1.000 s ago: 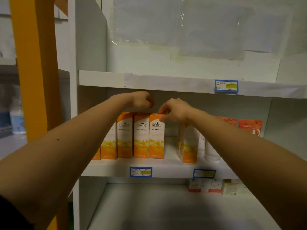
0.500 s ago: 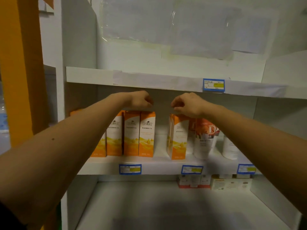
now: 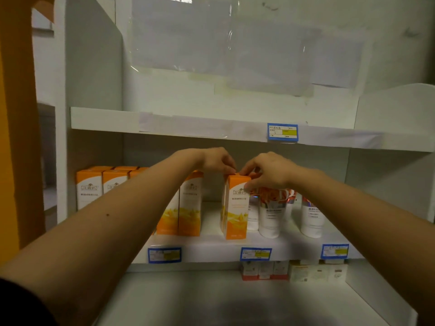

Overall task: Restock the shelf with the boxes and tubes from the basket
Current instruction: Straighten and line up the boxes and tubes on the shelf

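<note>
Landmark: the lone tall orange-and-white cardboard box (image 3: 236,205), standing upright on the white middle shelf (image 3: 211,249), long axis vertical, turned slightly so its narrow left side shows.

Both hands meet at the top of this box. Right hand (image 3: 268,171) lies over the top right corner, fingers curled down the front face and closed on the carton. Left hand (image 3: 217,161) comes in from the left, fingertips pinched on the box's top left edge. Hands are close together, almost touching, with the box top between them. Neither hand is clearly nearer; the right has more of the box under it.

Left of the box: an open gap of bare shelf, then a row of matching orange-and-white cardboard boxes (image 3: 190,203), upright, faces forward, partly hidden by the left forearm. Right of the box, just beside it: white plastic tubes with orange-red tops (image 3: 270,212), standing cap-down.

Judgement: the step in hand is squaring this box up. The gap lies to the left, so a move to join the row would be a leftward slide, box kept vertical.

Basket not in view.
</note>
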### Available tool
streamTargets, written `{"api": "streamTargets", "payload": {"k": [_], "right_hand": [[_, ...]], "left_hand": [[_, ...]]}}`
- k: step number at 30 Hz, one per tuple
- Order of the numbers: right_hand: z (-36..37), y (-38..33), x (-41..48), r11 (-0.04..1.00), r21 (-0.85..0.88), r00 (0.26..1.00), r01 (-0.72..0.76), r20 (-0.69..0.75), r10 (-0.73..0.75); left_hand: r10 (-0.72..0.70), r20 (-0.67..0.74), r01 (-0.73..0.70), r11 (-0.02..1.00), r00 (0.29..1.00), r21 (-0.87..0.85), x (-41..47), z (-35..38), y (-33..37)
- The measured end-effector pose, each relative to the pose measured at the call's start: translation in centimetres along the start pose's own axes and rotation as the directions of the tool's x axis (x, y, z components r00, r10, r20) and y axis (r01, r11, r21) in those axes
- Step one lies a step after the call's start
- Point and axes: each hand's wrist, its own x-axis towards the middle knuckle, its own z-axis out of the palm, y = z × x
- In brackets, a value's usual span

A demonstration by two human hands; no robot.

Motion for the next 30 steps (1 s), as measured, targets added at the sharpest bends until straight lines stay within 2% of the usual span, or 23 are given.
{"api": "streamTargets", "payload": {"k": [8,12,18,30], "right_hand": [[-0.1,0.2,-0.5,0.999,0.027,1.000,0.028,-0.002,-0.028],[0.1,0.1,-0.3,0.999,0.018,0.999,0.030,-0.017,-0.030],[0.3,0.0,0.3,1.000,0.006,1.000,0.024,-0.018,-0.024],[0.5,-0.6,1.2,1.000,-0.007,0.999,0.011,0.036,-0.011]], "left_hand": [[-0.040,0.024,0.041,0.997,0.999,-0.060,0.8,-0.6,0.8],[-0.072,0.071,0.071,0.997,0.995,0.017,1.2,-0.5,0.3],[-0.159,-0.019,0.160,0.986,0.987,0.053,0.4,-1.0,-1.6],[-0.259,0.016,0.259,0.966,0.966,-0.005,-0.7,-0.9,-3.4]]}}
